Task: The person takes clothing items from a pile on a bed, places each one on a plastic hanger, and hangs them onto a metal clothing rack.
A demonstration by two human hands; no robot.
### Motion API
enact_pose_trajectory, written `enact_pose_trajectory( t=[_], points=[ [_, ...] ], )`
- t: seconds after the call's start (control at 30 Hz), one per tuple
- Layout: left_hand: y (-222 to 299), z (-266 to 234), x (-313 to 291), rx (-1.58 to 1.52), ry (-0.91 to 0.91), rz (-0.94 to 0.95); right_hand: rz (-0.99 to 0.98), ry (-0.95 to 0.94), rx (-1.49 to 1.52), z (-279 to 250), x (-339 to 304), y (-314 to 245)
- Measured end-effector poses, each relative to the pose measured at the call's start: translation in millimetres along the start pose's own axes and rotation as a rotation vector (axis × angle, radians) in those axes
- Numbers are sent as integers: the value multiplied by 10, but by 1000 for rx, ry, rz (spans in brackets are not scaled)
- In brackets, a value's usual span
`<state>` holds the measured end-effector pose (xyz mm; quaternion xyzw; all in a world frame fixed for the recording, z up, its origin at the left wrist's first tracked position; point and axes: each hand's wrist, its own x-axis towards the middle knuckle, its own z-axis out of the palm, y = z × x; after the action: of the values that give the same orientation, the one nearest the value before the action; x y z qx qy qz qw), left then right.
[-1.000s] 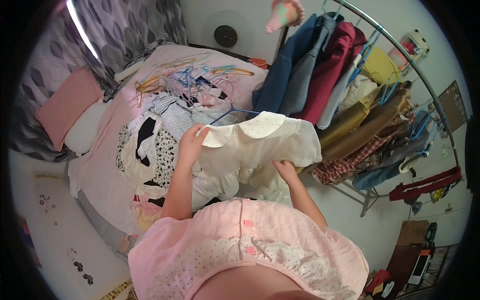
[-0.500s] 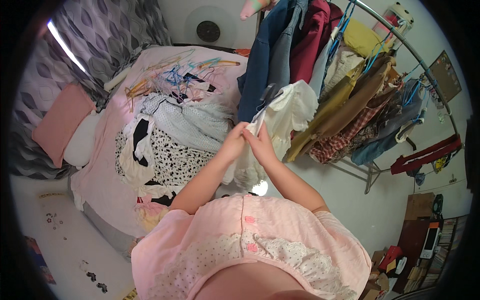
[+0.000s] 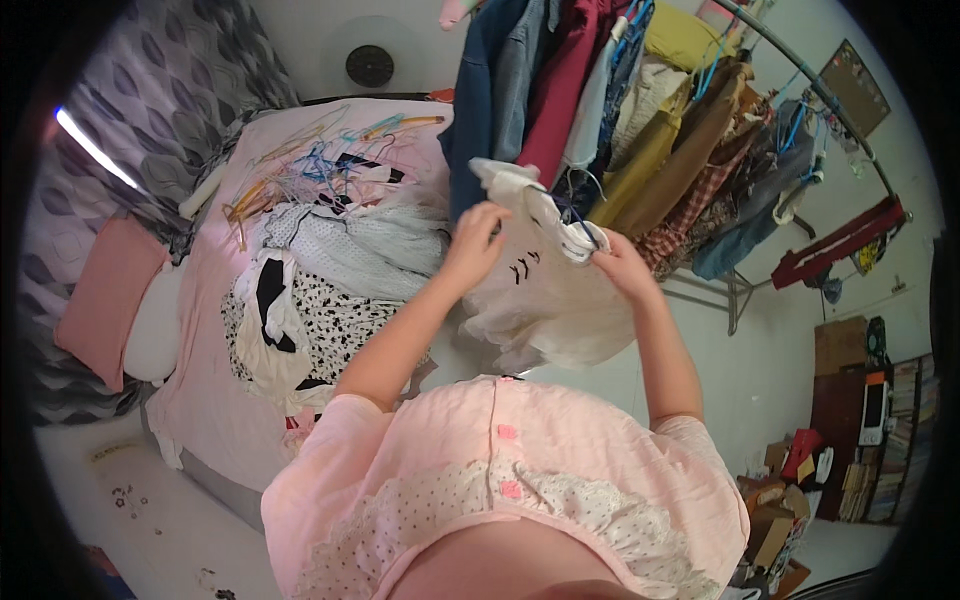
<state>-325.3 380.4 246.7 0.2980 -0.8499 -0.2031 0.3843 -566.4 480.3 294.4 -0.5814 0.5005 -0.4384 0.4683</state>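
Observation:
A white dress (image 3: 550, 300) with a sheer, full skirt and small dark bows hangs spread out in front of me. My right hand (image 3: 622, 262) pinches it at one shoulder, by the neckline. At its other side my left hand (image 3: 478, 245) has curled fingers against the fabric near the shoulder, with a small dark bit showing between finger and thumb. A dark blue hanger (image 3: 575, 215) shows partly at the neckline; the rest is hidden by cloth. The skirt falls below both hands, above the floor.
A rack (image 3: 830, 100) of hanging clothes stands ahead and to the right. On the left, the pink-covered bed (image 3: 190, 400) bears loose hangers (image 3: 320, 170), a black-and-white patterned garment (image 3: 340, 320) and other clothes. Boxes (image 3: 770, 530) stand at the lower right.
My hands have moved apart, the right one going rightward. The white dress, bunched and turned before, now faces me with its neckline and bows in sight. The view has shifted a little.

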Motion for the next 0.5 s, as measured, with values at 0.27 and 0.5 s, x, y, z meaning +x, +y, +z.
enact_pose_trajectory(
  t=[0.27,0.5],
  points=[
    [229,-474,256,108,-126,119,67,-94,92,-288,-249,-401],
    [257,-707,204,53,3,41,327,170,172,-575,-169,-277]
  ],
)
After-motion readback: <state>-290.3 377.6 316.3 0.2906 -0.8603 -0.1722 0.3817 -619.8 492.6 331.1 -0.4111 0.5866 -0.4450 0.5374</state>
